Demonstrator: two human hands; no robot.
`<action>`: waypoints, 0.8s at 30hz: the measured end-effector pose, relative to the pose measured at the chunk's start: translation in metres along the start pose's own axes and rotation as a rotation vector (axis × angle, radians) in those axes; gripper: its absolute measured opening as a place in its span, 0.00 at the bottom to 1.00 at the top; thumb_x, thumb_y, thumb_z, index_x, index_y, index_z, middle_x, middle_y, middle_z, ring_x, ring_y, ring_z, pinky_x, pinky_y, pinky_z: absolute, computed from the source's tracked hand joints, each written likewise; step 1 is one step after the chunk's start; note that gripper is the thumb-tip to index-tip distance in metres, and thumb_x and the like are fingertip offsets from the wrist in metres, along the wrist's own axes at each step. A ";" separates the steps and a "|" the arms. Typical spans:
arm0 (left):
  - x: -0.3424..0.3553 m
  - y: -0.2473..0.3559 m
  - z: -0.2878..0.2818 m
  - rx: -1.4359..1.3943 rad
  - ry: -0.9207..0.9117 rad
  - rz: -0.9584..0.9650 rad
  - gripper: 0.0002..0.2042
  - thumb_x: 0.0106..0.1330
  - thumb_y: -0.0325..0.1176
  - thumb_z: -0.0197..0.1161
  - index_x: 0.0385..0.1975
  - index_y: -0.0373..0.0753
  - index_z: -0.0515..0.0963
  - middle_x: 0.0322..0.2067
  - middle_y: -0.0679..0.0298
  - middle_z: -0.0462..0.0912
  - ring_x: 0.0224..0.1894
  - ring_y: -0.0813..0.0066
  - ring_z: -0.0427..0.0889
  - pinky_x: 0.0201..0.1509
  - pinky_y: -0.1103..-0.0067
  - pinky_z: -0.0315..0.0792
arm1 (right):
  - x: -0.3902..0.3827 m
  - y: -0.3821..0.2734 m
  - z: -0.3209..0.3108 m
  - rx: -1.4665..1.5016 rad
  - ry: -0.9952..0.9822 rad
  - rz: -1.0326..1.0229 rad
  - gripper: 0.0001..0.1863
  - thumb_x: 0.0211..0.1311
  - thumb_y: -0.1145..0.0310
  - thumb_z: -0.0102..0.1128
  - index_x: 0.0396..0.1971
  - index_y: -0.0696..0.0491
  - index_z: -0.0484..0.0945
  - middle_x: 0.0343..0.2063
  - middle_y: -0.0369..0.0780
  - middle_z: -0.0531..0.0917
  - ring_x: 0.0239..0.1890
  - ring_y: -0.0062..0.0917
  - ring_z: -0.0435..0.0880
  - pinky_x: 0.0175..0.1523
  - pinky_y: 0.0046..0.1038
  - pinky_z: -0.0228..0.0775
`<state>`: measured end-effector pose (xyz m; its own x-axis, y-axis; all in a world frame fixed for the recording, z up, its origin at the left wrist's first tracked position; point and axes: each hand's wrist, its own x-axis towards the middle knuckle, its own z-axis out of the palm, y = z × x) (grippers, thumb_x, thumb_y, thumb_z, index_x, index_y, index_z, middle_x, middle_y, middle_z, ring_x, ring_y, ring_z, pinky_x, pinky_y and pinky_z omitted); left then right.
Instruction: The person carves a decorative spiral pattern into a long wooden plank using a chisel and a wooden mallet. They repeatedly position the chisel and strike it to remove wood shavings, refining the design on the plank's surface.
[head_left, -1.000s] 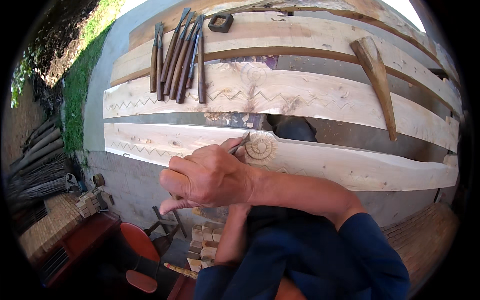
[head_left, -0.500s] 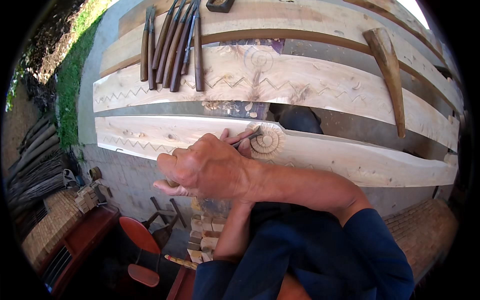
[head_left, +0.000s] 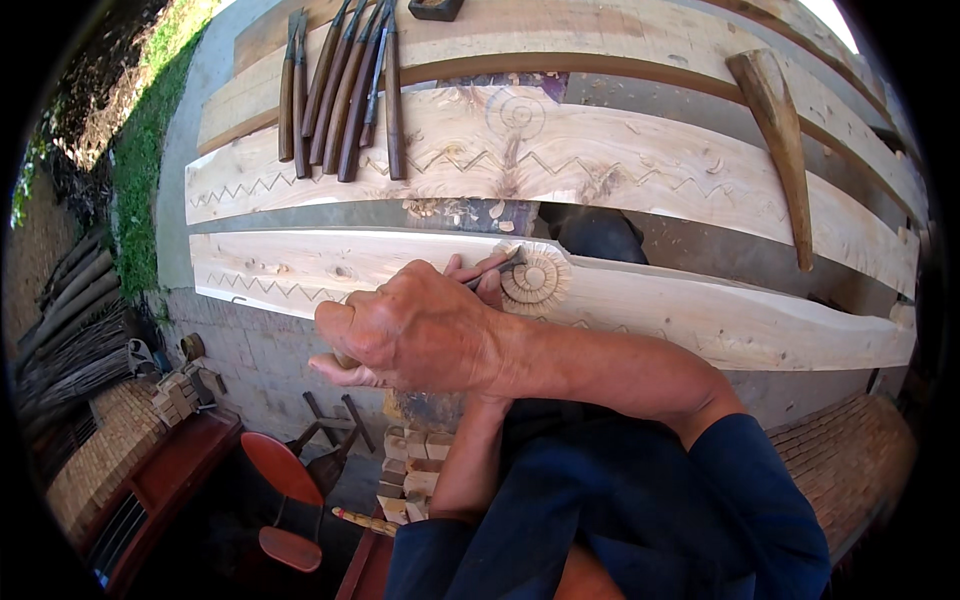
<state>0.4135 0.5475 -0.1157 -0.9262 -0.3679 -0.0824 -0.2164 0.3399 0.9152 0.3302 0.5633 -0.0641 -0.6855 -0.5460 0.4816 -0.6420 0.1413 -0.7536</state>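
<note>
A carved round rosette (head_left: pixel 537 278) sits on the nearest pale wooden board (head_left: pixel 740 312), with a pencilled zigzag line to its left. The steel blade of a carving chisel (head_left: pixel 508 264) meets the rosette's upper left rim at a slant. My right arm crosses over my left, and my right hand (head_left: pixel 405 328) is closed in a fist round the chisel's handle, mostly hidden in the palm. Beneath it, the fingers of my left hand (head_left: pixel 489 287) close round the blade near its cutting end; the rest of that hand is covered.
Several wood-handled chisels (head_left: pixel 350 100) lie across the boards at upper left. A wooden mallet (head_left: pixel 778 140) rests at upper right, and a small dark block (head_left: pixel 436 8) at the top edge. Gaps run between the boards. A red chair (head_left: pixel 280 470) and stacked wood blocks (head_left: pixel 413 465) stand below.
The chisel's tip has shifted very slightly up and left along the rosette's rim. Both hands keep their hold, almost in the same place.
</note>
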 end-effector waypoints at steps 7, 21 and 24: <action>0.005 0.007 0.006 0.046 0.041 0.072 0.16 0.87 0.42 0.58 0.52 0.32 0.82 0.49 0.57 0.91 0.56 0.73 0.84 0.81 0.65 0.63 | 0.000 0.001 0.000 0.006 -0.010 0.004 0.24 0.67 0.50 0.74 0.28 0.54 0.73 0.18 0.40 0.82 0.19 0.33 0.86 0.26 0.35 0.81; -0.002 0.008 0.001 0.017 0.011 0.015 0.16 0.86 0.42 0.59 0.52 0.33 0.82 0.50 0.57 0.91 0.56 0.73 0.84 0.79 0.66 0.64 | 0.007 0.007 -0.009 -0.024 0.056 0.043 0.22 0.67 0.53 0.74 0.30 0.52 0.71 0.16 0.39 0.79 0.18 0.34 0.85 0.26 0.35 0.80; -0.002 0.006 0.004 0.016 0.018 0.014 0.16 0.86 0.41 0.59 0.53 0.33 0.82 0.50 0.57 0.91 0.56 0.73 0.84 0.79 0.67 0.64 | 0.002 0.001 -0.006 -0.036 0.080 -0.031 0.23 0.68 0.52 0.72 0.30 0.52 0.70 0.17 0.39 0.79 0.18 0.35 0.84 0.25 0.35 0.80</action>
<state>0.4129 0.5536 -0.1113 -0.9234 -0.3788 -0.0623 -0.2085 0.3587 0.9099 0.3261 0.5676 -0.0617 -0.6892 -0.4832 0.5399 -0.6746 0.1560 -0.7216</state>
